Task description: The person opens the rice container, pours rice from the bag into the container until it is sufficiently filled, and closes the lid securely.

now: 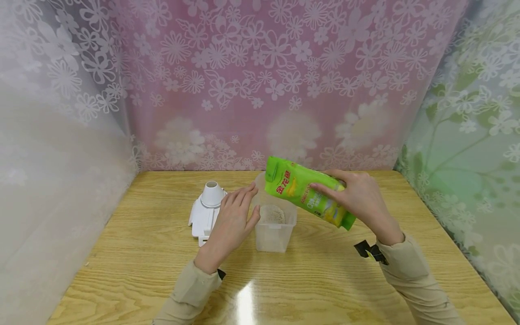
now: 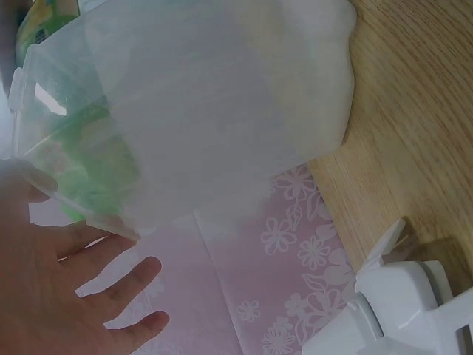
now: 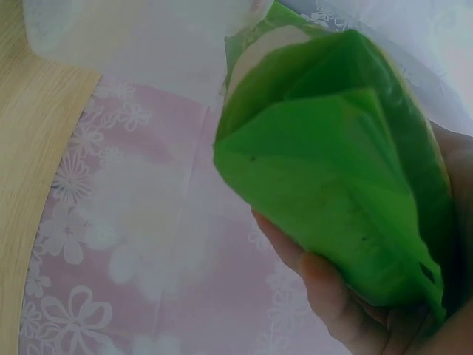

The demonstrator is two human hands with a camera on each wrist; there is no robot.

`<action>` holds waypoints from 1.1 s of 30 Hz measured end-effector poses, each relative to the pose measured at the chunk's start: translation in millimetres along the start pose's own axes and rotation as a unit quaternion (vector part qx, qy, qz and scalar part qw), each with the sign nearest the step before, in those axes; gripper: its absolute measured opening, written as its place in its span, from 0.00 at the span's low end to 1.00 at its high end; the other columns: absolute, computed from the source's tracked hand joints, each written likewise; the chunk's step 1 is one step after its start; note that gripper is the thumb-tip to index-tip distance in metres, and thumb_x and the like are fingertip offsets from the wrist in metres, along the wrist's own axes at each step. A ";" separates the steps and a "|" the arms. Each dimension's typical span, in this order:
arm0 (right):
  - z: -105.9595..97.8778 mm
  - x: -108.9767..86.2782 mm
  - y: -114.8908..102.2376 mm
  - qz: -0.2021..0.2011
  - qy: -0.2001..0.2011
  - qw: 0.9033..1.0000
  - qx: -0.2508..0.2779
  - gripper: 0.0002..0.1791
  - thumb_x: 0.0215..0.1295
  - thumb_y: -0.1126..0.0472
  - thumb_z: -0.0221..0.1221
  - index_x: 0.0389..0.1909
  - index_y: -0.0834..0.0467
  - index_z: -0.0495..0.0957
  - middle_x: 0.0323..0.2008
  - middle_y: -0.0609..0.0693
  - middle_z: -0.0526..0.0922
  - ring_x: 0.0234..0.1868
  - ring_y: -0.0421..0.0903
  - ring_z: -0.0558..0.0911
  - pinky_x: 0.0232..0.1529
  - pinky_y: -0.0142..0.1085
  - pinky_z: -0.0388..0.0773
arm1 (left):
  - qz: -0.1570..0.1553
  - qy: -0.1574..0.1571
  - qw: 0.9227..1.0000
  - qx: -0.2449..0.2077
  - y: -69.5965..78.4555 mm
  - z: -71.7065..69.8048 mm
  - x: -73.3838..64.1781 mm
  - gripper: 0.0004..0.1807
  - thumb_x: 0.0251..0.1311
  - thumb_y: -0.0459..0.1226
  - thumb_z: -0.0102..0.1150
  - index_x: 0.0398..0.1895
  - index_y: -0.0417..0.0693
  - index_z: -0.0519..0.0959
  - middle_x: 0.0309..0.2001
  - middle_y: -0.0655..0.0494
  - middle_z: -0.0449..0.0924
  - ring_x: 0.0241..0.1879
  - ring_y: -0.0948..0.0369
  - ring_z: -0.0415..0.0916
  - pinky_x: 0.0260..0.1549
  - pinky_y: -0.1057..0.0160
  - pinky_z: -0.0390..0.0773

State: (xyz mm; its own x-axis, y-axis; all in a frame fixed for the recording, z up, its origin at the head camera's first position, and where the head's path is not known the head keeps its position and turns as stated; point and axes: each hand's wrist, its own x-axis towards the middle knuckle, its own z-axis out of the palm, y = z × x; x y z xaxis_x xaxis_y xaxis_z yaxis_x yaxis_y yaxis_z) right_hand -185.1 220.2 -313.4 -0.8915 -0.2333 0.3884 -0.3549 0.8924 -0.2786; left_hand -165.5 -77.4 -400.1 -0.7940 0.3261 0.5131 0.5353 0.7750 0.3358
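Observation:
My right hand [image 1: 361,198] grips a green bag [image 1: 310,192] with yellow and red print, probably rice, thumb on its front. The bag tilts, its upper left end over a translucent plastic container [image 1: 273,237]. In the right wrist view, the folded green end of the bag [image 3: 318,163] faces the camera. My left hand [image 1: 233,216] rests at the container's left rim, with fingers extended and spread. The left wrist view has the thumb and index finger against the container [image 2: 199,111], with the other fingers apart from it. Pale grains [image 1: 278,215] show inside the container.
Left of the container lies a white plastic piece [image 1: 196,221] with a cone-shaped spout [image 1: 211,195], partly behind my left hand. Everything is on a wood-grain table [image 1: 134,271]. Floral curtains [image 1: 252,90] hang behind it and along both sides.

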 end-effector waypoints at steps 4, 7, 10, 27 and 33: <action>-1.5 1.6 -1.3 -0.017 0.008 1.000 -0.006 0.30 0.61 0.34 0.65 0.52 0.54 0.86 0.17 0.48 0.80 0.12 0.42 0.66 0.16 0.36 0.63 | 0.003 0.004 1.000 0.003 0.3 -0.4 0.2 0.24 0.75 0.42 0.47 0.68 0.41 0.72 0.72 0.49 0.69 0.67 0.46 0.68 0.67 0.41 0.64; -2.2 2.4 -1.7 -0.025 0.011 1.000 -0.014 0.30 0.61 0.35 0.65 0.52 0.55 0.86 0.12 0.45 0.74 0.11 0.42 0.63 0.15 0.36 0.61 | 0.002 0.003 1.000 0.003 0.4 -0.3 0.5 0.24 0.75 0.42 0.48 0.68 0.41 0.72 0.72 0.49 0.69 0.67 0.46 0.68 0.67 0.41 0.64; -2.6 2.7 -2.1 -0.028 0.011 0.999 -0.022 0.31 0.61 0.34 0.65 0.53 0.55 0.86 0.10 0.44 0.71 0.11 0.43 0.62 0.15 0.36 0.60 | 0.000 -0.001 1.000 -0.001 0.4 -0.2 0.6 0.23 0.75 0.41 0.48 0.68 0.41 0.72 0.72 0.49 0.69 0.67 0.46 0.68 0.67 0.41 0.64; -2.4 2.0 -2.7 -0.064 0.011 0.997 -0.030 0.25 0.72 0.43 0.58 0.57 0.57 0.84 0.07 0.42 0.63 0.09 0.40 0.56 0.14 0.35 0.56 | 0.005 0.004 1.000 0.000 -1.0 1.6 0.0 0.23 0.75 0.41 0.47 0.67 0.42 0.72 0.72 0.49 0.69 0.66 0.46 0.69 0.67 0.42 0.65; -0.1 0.4 -4.0 -0.098 0.047 0.994 -0.026 0.17 0.72 0.50 0.61 0.52 0.56 0.87 0.08 0.40 0.65 0.09 0.37 0.56 0.15 0.34 0.54 | 0.004 0.003 1.000 0.000 -0.8 1.3 0.0 0.23 0.75 0.42 0.47 0.68 0.42 0.72 0.72 0.49 0.68 0.67 0.46 0.68 0.67 0.41 0.64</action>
State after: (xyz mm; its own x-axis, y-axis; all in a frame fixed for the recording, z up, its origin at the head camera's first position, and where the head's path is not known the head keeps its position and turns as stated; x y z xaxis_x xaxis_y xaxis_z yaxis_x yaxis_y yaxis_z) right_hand -184.0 216.5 -312.1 -0.7759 -0.3695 0.5114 -0.5013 0.8531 -0.1443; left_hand -166.3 -77.3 -401.4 -0.7876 0.3289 0.5211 0.5418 0.7725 0.3313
